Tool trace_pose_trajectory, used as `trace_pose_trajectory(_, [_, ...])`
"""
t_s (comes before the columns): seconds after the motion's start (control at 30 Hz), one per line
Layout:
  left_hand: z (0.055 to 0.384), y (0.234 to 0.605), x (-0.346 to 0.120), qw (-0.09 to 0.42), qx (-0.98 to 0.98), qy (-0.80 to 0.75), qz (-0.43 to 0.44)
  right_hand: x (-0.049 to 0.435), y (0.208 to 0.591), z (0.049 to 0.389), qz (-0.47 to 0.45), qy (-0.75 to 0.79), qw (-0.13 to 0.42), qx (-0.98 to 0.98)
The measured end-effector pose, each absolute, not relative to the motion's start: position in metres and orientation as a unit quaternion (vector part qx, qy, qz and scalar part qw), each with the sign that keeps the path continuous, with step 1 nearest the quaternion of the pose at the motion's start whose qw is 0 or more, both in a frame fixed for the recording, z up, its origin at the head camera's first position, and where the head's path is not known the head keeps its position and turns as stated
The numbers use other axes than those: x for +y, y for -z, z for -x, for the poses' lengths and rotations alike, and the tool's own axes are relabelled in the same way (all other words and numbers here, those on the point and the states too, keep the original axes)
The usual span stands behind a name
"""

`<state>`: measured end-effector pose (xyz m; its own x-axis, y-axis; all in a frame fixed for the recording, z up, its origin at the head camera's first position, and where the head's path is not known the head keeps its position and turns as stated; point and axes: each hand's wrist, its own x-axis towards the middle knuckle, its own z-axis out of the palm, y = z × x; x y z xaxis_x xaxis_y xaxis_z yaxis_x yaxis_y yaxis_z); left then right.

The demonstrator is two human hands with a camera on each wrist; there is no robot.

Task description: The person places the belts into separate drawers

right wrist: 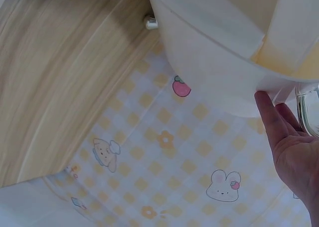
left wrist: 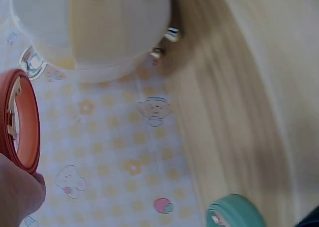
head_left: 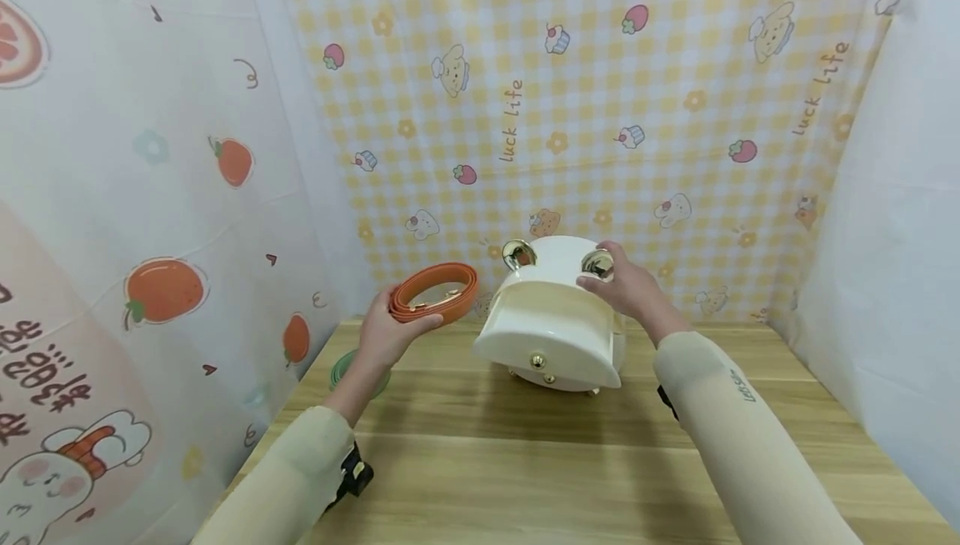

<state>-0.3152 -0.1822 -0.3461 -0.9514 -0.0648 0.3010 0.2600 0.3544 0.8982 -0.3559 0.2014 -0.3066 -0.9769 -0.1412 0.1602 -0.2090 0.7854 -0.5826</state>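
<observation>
My left hand (head_left: 386, 332) holds a coiled orange belt (head_left: 456, 305) above the table, thumb along its lower side. Gold metal shows inside the coil. To the right stands a cream storage box (head_left: 557, 257) with round gold ears and small gold feet. Its curved front flap (head_left: 551, 337), with gold knobs, tilts outward at the top. My right hand (head_left: 630, 285) grips the box around its right gold ear (head_left: 597, 263), thumb in front. In the right wrist view, the right hand's fingers (right wrist: 271, 118) touch the box wall beside the ear.
A green coiled belt (left wrist: 238, 212) lies on the wooden table (head_left: 465, 462) at the left, partly behind my left forearm in the head view. A yellow checked cloth (head_left: 570, 112) hangs behind the table. White cloths hang at both sides.
</observation>
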Motion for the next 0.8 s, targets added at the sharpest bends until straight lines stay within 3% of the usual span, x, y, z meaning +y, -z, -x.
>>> trace_pose_trajectory(0.4, [0.33,0.321,-0.149,0.051,-0.782,0.605,0.142,0.199,0.304,0.356,-0.093,-0.312,0.048,-0.944])
trace_pose_trajectory(0.8, [0.337,0.317,-0.121,-0.006,-0.776,0.597,0.205,0.2,0.305,0.357,-0.104,-0.309,0.059,-0.944])
